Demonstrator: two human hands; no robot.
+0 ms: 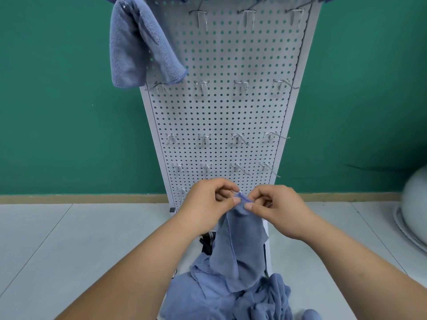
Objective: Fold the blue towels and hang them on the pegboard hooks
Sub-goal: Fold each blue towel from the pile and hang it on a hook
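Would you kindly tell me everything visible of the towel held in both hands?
The held towel is blue terry-like cloth with a stitched edge. It hangs in loose folds from its top corner, pinched by the left hand and right hand in front of the pegboard; its lower end meets the towel heap.

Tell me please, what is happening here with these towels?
A person pinches the top edge of a towel with the left hand and the right hand, holding it up in front of the pegboard. Its lower part hangs down to a pile of more towels. One finished towel hangs at the upper left; most hooks are bare.
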